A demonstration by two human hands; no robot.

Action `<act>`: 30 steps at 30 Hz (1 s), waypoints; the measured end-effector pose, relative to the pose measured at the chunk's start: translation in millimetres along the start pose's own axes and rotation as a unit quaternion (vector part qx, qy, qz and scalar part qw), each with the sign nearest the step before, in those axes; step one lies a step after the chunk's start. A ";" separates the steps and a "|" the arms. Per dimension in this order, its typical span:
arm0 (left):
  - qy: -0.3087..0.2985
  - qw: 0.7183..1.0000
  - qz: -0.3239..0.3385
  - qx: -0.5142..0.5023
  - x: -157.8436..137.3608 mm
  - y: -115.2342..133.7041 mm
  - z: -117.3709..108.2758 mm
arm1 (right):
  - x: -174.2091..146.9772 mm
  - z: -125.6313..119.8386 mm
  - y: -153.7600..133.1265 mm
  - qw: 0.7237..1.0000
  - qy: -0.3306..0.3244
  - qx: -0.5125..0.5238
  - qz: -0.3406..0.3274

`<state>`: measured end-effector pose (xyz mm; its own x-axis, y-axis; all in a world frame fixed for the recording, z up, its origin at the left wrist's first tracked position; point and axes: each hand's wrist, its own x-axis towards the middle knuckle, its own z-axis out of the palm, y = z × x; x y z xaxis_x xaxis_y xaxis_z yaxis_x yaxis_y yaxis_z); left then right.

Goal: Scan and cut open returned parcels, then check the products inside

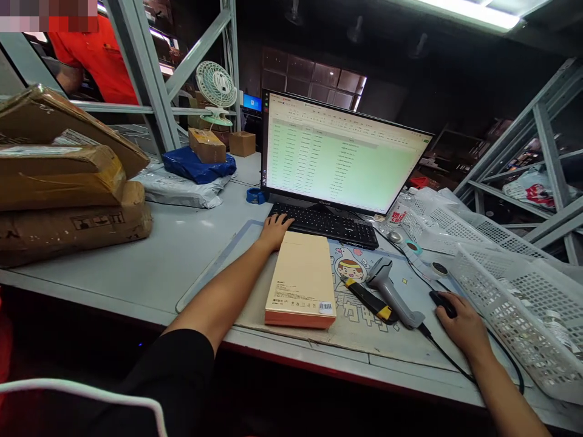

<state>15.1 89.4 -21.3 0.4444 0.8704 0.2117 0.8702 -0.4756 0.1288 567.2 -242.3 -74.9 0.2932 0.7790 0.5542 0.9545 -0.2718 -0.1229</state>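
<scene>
My left hand rests at the left end of the black keyboard, its fingers stretched over the keys. With its palm low on the desk mat, my right hand grips a black computer mouse. Between my arms lies a cream-coloured box with small print and a barcode label on its top. Just right of it are a yellow and black utility knife and a grey barcode scanner on a cable. Behind the keyboard a monitor displays a spreadsheet with a green background.
Brown cardboard parcels are piled at the left. A blue bag, a small box and tape stand left of the monitor. White plastic baskets line the right side. A fan and a person in red are behind.
</scene>
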 end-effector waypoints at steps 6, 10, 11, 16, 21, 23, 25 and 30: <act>0.007 1.000 0.005 0.001 1.9 -1.6 0.8 | -0.4 -4.8 -8.4 1.000 0.016 0.009 -0.015; 0.008 1.000 0.005 0.001 3.1 -1.7 1.5 | 0.0 -4.6 -9.5 1.000 0.022 0.008 -0.012; 0.008 1.000 0.004 0.001 3.3 -1.7 1.6 | 0.2 -3.6 -8.5 1.000 0.021 0.007 -0.008; 0.004 1.000 0.002 0.001 3.4 -1.6 0.8 | 1.0 2.7 -2.2 1.000 0.018 0.020 -0.005; -0.001 1.000 -0.004 0.000 1.9 -0.1 -1.5 | 2.5 7.8 2.3 1.000 0.000 0.024 0.002; -0.003 1.000 -0.006 0.000 1.2 0.7 -2.6 | 3.3 9.6 3.9 1.000 0.000 0.022 0.003; -0.005 1.000 -0.006 0.000 0.9 1.3 -4.1 | 3.8 11.1 5.3 1.000 0.001 0.025 0.002; -0.025 1.000 0.014 0.009 1.5 2.6 -8.2 | 3.7 13.6 8.3 1.000 -0.006 0.024 0.014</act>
<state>16.3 88.4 -12.7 0.4781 0.8623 0.1667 0.8607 -0.4978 0.1065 577.0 -234.0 -85.1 0.3210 0.7777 0.5405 0.9471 -0.2671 -0.1782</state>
